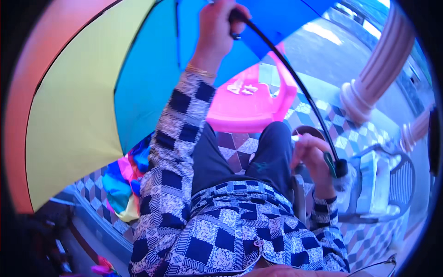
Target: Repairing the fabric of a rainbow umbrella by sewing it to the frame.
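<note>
An open umbrella [76, 104] with orange, yellow, teal and blue panels spreads across the upper left. High in front of me, my left hand [216, 34] is wrapped round its frame by the black fitting at the top of the shaft [295, 76]. The black shaft slants down to the right and ends in a dark knob [341, 168]. Beside that lower end is my right hand [314, 154], fingers bent together, with a small pale bit at their tips that I cannot make out. A green piece [329, 164] lies between this hand and the knob.
A pink plastic chair [242, 106] with crumpled white scraps [242, 87] stands ahead. Colourful folded fabric [122, 184] lies at my left. To the right are a grey chair [399, 184] and a fluted pillar [380, 64]. Patterned tiles [357, 134] cover the floor.
</note>
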A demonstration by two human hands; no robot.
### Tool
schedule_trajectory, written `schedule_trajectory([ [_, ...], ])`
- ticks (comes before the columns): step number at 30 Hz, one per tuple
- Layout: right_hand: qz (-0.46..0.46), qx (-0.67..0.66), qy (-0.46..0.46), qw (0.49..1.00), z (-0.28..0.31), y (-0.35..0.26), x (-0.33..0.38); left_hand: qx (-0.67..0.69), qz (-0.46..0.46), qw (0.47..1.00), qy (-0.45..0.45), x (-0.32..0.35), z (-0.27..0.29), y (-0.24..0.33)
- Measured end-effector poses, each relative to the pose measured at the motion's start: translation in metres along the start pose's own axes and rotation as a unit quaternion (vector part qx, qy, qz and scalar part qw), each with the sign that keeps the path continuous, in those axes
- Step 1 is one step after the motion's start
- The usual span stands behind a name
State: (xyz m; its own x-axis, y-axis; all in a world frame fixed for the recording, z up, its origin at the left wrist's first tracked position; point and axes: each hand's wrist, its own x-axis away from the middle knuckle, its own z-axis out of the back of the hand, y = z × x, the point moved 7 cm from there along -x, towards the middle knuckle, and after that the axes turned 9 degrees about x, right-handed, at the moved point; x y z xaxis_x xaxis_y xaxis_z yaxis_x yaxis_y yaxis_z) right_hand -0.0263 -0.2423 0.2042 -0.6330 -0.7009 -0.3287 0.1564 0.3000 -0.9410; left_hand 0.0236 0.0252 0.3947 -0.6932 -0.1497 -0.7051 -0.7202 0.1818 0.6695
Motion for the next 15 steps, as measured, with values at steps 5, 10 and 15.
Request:
schedule_trajectory([
  [5, -0.075, -0.114, -0.035, 0.99, 0.053, 0.07, 0.013, -0.05, -0.008, 0.997, 0.057, 0.001, 0.003, -0.016],
  [10, -0.037, 0.123, -0.114, 0.985, 0.018, 0.069, 0.02, -0.022, 0.008, 0.999, 0.036, 0.008, -0.011, -0.025],
  [15, 0.006, 0.18, -0.152, 0.972, -0.069, 0.113, 0.014, 0.014, -0.022, 0.998, 0.063, 0.008, 0.005, -0.017],
])
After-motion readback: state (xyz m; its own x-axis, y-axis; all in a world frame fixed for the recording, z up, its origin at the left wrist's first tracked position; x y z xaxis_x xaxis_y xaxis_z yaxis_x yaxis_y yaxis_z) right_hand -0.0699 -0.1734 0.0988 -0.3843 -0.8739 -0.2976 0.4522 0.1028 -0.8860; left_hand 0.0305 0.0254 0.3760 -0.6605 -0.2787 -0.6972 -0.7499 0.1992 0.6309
